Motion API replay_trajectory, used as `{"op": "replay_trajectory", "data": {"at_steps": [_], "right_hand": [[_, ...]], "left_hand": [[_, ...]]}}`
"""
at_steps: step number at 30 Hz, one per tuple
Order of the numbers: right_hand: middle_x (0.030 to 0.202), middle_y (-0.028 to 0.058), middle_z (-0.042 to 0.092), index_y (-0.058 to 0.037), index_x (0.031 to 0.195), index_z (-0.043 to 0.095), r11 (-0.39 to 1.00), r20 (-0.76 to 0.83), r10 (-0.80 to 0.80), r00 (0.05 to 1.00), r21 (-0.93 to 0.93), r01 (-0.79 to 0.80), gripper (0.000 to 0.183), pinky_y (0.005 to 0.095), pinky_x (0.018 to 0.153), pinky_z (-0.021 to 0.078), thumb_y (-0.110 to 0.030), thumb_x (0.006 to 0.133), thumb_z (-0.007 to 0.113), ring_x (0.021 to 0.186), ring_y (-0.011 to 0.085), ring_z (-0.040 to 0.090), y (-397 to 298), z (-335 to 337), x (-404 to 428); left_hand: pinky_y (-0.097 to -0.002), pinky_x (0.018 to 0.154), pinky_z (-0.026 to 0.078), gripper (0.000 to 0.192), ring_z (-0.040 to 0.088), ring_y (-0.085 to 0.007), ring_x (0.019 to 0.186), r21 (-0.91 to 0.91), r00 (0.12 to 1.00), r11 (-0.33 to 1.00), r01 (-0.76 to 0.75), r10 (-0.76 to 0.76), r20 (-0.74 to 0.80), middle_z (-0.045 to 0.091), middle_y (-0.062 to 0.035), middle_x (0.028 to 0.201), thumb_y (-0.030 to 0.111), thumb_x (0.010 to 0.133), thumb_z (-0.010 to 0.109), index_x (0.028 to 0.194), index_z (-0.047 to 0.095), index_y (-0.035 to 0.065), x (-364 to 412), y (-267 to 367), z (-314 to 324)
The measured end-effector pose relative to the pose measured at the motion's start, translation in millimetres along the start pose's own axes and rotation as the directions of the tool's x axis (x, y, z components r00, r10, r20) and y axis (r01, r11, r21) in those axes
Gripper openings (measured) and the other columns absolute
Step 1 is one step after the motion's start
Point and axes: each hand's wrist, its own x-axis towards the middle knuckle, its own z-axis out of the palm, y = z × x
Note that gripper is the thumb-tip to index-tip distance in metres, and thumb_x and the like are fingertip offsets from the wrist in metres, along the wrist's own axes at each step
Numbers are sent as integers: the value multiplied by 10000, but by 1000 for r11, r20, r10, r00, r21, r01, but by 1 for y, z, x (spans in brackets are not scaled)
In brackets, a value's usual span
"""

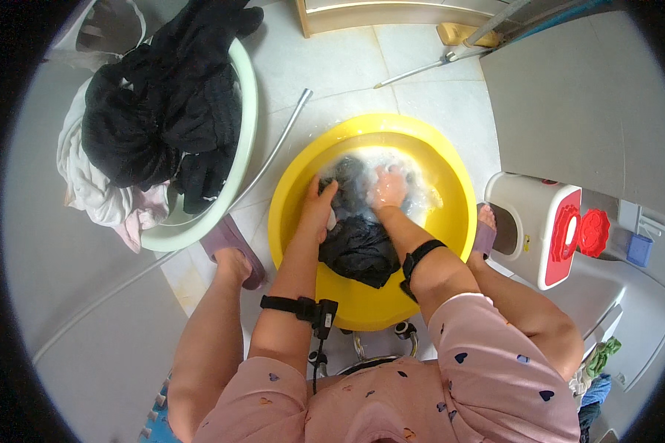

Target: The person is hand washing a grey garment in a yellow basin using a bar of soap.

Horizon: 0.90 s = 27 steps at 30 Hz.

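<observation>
A round yellow plastic basin (372,317) stands on the tiled floor before me. In it lies a dark wet garment (360,252) with sudsy water (418,185) around its upper part. My left hand (317,207) is at the basin's left side against the garment, thumb spread, with something small and white at its palm; how firmly it grips cannot be told. My right hand (389,185) presses down into the foam beside the dark cloth, its fingers blurred and partly under suds.
A pale green tub (247,119) heaped with black clothes (160,111) and white clothes (97,188) stands at the upper left. A metal shower hose (277,144) runs beside it. A white container with a red lid (565,238) is at the right, and a yellow bottle (465,36) lies at the top right.
</observation>
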Motion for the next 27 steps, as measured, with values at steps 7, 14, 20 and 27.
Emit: {"op": "replay_trajectory", "data": {"at_steps": [7,14,20,27], "right_hand": [[1036,205,562,-15,606,611,714,-408,-465,786,351,605,96,423,777,431,-93,622,664,848,361,528,-99,-19,-88],[932,146,614,-46,592,619,897,-482,-337,809,98,432,165,397,683,466,-190,672,633,768,347,561,-73,-9,-68],[864,141,606,-59,694,653,993,-460,91,883,110,-45,282,407,700,464,-324,766,591,786,339,580,-22,-42,-44],[1211,234,447,-134,1294,325,943,-37,134,990,-302,-139,629,455,813,425,-379,786,603,1008,397,508,13,-74,-89]], "left_hand": [[-329,729,475,519,541,-229,957,-670,899,646,366,-58,435,555,-105,1091,492,837,518,1137,516,69,17,-6,-32],[-340,725,485,355,568,-213,842,-725,957,674,142,94,275,588,-89,910,380,859,506,996,565,57,-3,-14,26],[-335,751,459,242,558,-232,823,-523,944,785,331,-283,172,582,-64,941,294,834,509,964,581,104,1,-3,3],[-336,871,403,493,513,-254,1032,307,833,792,-528,553,9,568,-107,1023,-166,616,475,1039,574,66,-6,8,-10]]}}
